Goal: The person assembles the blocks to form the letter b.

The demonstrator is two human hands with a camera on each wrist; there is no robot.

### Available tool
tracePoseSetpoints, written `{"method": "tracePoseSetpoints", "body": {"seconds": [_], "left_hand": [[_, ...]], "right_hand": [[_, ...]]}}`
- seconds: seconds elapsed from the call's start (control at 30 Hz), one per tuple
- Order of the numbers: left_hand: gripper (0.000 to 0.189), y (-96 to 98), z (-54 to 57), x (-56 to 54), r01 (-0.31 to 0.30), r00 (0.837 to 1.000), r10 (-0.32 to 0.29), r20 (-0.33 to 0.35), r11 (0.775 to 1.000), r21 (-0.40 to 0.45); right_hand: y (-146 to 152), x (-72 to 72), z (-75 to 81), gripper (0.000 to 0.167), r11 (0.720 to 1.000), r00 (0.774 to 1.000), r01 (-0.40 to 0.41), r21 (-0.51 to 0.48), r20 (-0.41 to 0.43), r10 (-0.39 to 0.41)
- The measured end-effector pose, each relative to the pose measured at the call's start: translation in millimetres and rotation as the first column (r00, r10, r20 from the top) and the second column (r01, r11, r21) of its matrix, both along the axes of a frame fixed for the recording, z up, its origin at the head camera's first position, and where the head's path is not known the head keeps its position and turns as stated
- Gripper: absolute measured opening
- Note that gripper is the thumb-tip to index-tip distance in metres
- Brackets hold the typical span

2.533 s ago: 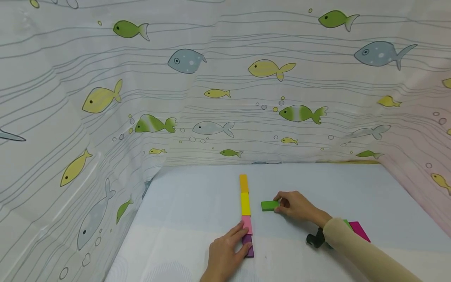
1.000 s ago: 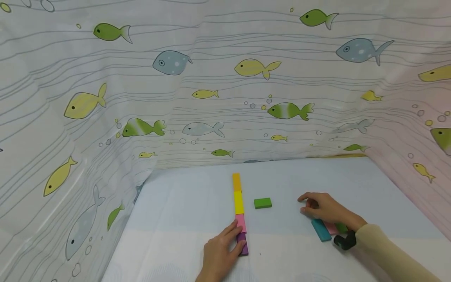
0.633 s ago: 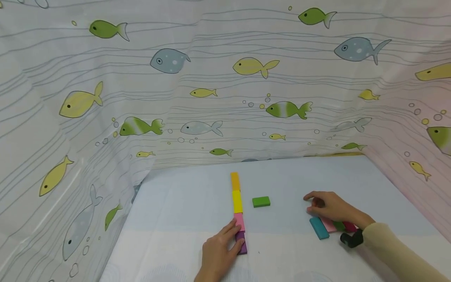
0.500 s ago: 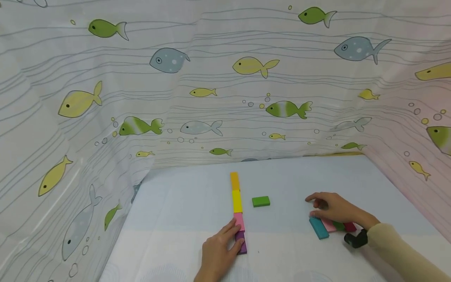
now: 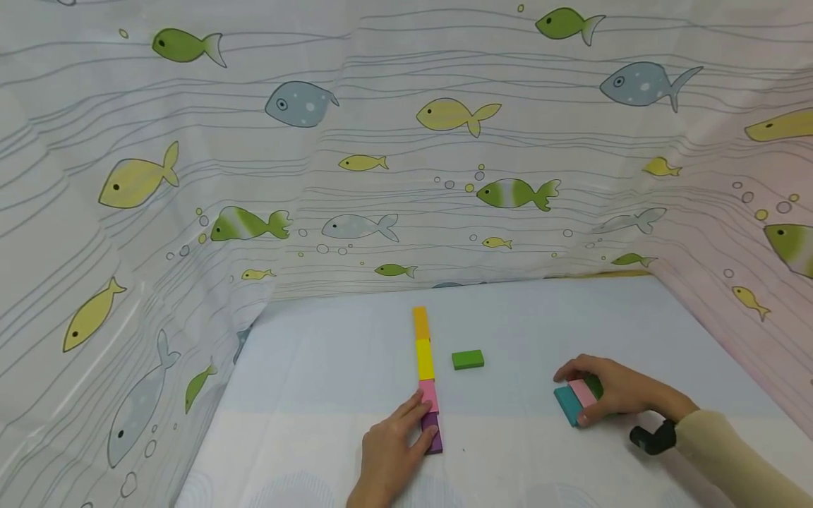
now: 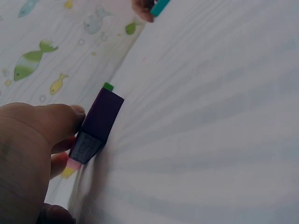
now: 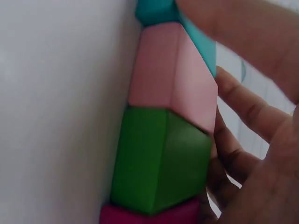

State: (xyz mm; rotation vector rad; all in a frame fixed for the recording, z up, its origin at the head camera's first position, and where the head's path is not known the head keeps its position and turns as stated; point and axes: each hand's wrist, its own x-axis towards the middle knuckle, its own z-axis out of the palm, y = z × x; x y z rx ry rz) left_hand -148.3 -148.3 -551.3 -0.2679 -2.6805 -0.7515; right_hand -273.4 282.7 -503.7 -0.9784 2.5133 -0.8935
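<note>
My left hand (image 5: pixel 390 451) lies over the near end of a line of blocks. Its thumb rests on the purple block (image 5: pixel 434 443) and its fingertips touch the pink block (image 5: pixel 430 399). Beyond these are a yellow block (image 5: pixel 425 360) and an orange block (image 5: pixel 420 323). At the right, my right hand (image 5: pixel 619 388) spans a teal block (image 5: pixel 567 405), thumb at the near end and fingers at the far end, gripping it. Beside the teal block are a second pink block (image 7: pixel 173 74), a dark green block (image 7: pixel 161 161) and a magenta block (image 7: pixel 154 214), partly hidden by the hand.
A lone green block (image 5: pixel 468 360) lies right of the line, near the yellow block. A white-covered table (image 5: pixel 330 395) lies under everything. Fish-patterned sheets (image 5: pixel 381 127) hang behind and at both sides.
My right hand let go of the green block, went right to the side-by-side blocks, and lowered its thumb and fingers onto the teal block's ends. The left hand stays on the line.
</note>
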Motion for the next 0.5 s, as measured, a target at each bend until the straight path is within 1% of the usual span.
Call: {"method": "tracePoseSetpoints", "body": {"seconds": [0.1,0.2,0.37,0.5], "left_hand": [[0.041,-0.5,-0.9,0.4,0.0,1.0,0.0,-0.012,1.0,0.004],[0.04,-1.0,-1.9,0.7,0.001,1.0,-0.001,-0.029,1.0,0.004],[0.04,-1.2,-2.5,0.4,0.006,0.998,-0.005,-0.055,1.0,0.006],[0.04,-1.1,-2.2,0.2,0.005,0.998,-0.005,-0.056,1.0,0.002]], "right_hand": [[-2,-0.2,-3.9,0.055,0.999,1.0,-0.017,-0.03,-0.007,0.016],[-7,-0.9,-6.3,0.051,0.999,1.0,-0.012,-0.035,-0.002,0.012],[-18,-2.2,-5.8,0.055,1.0,1.0,0.01,-0.026,0.018,-0.009],[-27,-4.8,-4.1,0.054,0.999,0.999,-0.013,-0.047,-0.033,0.011]]}}
